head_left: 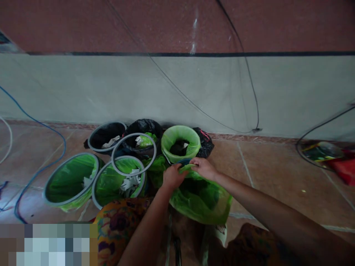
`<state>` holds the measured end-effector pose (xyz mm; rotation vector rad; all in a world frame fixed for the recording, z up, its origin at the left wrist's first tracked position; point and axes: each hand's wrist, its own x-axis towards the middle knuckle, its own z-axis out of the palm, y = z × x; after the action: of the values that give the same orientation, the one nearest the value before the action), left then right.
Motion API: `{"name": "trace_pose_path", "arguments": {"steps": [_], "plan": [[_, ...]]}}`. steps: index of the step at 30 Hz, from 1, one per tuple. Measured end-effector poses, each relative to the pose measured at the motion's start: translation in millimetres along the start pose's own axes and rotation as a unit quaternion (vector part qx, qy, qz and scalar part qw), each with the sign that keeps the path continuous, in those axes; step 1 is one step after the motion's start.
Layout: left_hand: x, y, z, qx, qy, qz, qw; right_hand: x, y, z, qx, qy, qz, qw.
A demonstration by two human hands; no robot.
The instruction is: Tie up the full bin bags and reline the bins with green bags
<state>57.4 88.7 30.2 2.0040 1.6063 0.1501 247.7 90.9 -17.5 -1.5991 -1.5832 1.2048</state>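
Observation:
A green plastic bag (205,207) hangs open between my forearms, above the floor and close to my knees. My left hand (174,176) pinches its far edge, fingers closed on the plastic. Just to the right, my right hand (204,168) grips the same edge, thumb and fingers pressed together. A dark rim shows behind my fingers; whether it belongs to a bin inside the bag I cannot tell. Right beyond my hands stands a bin lined with light green plastic (170,144), with something dark and some white paper inside.
Two green-lined bins (55,204) (95,197) with grey rims stand at left. Behind them are a black-lined bin (93,135) and a black bag (146,123). A loose grey ring (113,159) lies across them. A blue cable (41,171) crosses the floor; a wall (138,88) rises behind.

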Motion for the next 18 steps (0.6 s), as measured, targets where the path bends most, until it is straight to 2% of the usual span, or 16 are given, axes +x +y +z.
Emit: {"name": "trace_pose_path", "arguments": {"steps": [3, 7, 12, 18], "plan": [[22, 1, -1.9, -0.009, -0.022, -0.009, 1.0, 8, 8, -7, 0.006, -0.008, 0.021, 1.0], [44, -7, 0.0, 0.008, -0.017, -0.035, 0.999, 20, 23, -23, -0.035, 0.016, 0.081, 0.996], [60, -13, 12.0, 0.037, 0.011, -0.08, 0.996, 32, 34, -37, -0.07, 0.066, 0.129, 0.987], [75, -20, 22.5, 0.018, 0.01, -0.086, 0.996, 36, 38, -40, -0.089, 0.078, 0.176, 0.977]]}}
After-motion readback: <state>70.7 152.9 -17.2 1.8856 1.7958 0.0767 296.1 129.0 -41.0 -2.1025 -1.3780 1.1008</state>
